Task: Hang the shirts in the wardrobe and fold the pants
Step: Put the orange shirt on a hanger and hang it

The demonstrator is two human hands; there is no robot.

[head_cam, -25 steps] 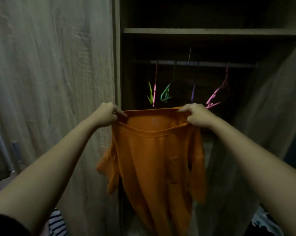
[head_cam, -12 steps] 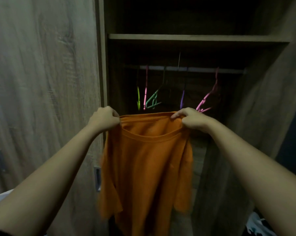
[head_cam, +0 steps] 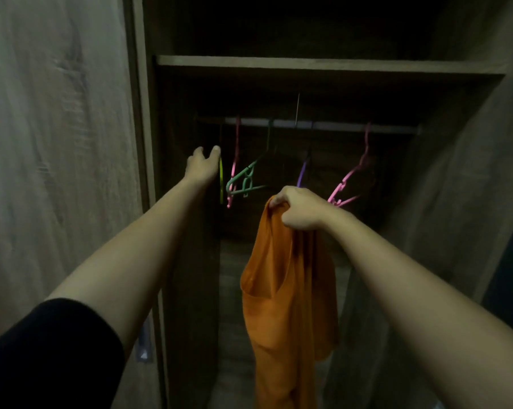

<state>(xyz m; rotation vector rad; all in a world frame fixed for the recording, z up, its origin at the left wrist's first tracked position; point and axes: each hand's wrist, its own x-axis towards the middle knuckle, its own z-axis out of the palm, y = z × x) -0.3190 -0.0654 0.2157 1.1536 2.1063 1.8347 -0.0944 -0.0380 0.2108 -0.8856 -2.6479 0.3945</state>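
The right hand (head_cam: 301,209), fingers curled, grips a limp, bunched orange shirt (head_cam: 290,290) before the wood-grain wardrobe (head_cam: 308,64); the left hand (head_cam: 202,166), fingers loosely spread, hovers beside a thin yellow hanger (head_cam: 221,181) on the rail (head_cam: 332,126).

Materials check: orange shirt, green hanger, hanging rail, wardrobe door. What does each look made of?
Orange shirt: soft thin fabric; hangs in limp folds from the right hand. Green hanger: likely moulded plastic; thin, bright uniform colour. Hanging rail: pale smooth bar, probably metal, dim light leaves doubt. Wardrobe door: matte wood-grain print or veneer; cannot tell which.
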